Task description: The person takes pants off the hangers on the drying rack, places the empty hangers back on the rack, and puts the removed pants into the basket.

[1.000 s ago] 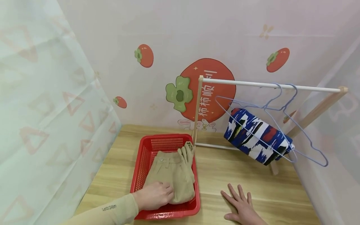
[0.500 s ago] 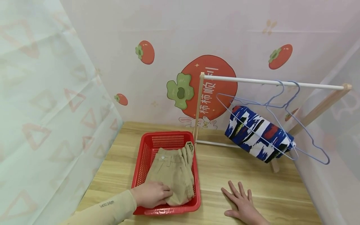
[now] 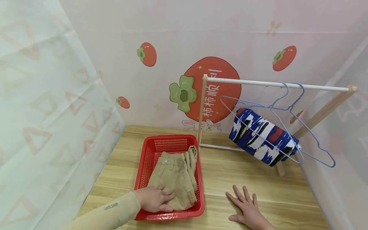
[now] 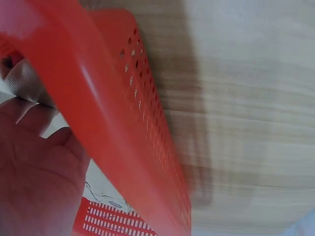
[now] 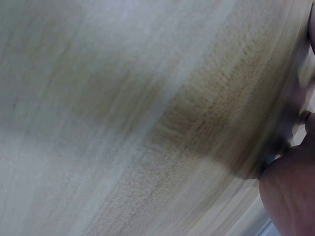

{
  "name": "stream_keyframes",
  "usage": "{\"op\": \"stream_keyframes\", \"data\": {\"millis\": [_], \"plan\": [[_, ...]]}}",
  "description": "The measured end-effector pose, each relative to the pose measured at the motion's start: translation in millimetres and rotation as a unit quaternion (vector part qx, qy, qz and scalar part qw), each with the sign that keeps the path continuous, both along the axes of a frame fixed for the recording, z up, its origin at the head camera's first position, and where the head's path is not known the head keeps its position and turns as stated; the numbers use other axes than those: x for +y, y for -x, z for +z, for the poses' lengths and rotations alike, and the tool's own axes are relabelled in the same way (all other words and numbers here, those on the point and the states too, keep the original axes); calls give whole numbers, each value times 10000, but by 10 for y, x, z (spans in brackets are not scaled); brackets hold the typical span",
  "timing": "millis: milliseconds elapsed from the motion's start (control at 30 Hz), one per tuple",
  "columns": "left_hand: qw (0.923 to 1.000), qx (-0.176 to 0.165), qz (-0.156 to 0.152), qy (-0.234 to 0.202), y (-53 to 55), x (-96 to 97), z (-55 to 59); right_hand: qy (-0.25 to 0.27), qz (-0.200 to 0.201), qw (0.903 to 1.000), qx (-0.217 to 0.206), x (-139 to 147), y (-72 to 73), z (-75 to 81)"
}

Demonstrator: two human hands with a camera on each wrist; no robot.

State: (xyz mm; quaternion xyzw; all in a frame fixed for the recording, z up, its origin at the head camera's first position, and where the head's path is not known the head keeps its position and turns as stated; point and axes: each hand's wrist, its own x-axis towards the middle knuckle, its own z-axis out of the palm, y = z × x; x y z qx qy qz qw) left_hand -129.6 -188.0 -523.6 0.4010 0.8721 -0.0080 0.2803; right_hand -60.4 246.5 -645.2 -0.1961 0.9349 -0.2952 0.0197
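Observation:
Folded khaki trousers [image 3: 173, 174], with a button at the waistband, lie in a red plastic basket [image 3: 202, 191]. My left hand [image 3: 153, 199] rests on their near end, just inside the basket's front rim, with its fingers extended over the cloth. Seen from the left wrist, the palm [image 4: 39, 169] faces the camera beside the basket wall [image 4: 93, 98], and the fingertips touch the fabric. To the right of the basket, my right hand [image 3: 248, 209] lies on the wooden table [image 3: 218, 179], fingers spread, holding nothing. Only part of that hand [image 5: 290, 189] shows in the right wrist view.
A small rack with a white rail [image 3: 258, 82] and wooden posts stands at the back right. Two blue wire hangers [image 3: 287, 108] hang from it. Behind them is a blue, white and red patterned cloth [image 3: 261, 137]. Printed walls enclose the table.
The left hand's fingers have straightened from a more curled pose and lie flatter on the trousers, whose near part has shifted slightly. My right hand stays in place on the table.

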Motion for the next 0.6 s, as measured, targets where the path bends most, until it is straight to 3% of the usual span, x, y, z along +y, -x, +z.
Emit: {"op": "stream_keyframes", "data": {"millis": [200,400,600], "plan": [[9991,315,-82,279,120,-41,-38,97,-2,9999,-37,3,0,-33],[9974,550,-23,457,344,-127,-85,173,39,9998,-12,16,-4,-64],[9952,868,-254,369,534,-189,-105,180,1,9995,-249,26,10,-77]]}}
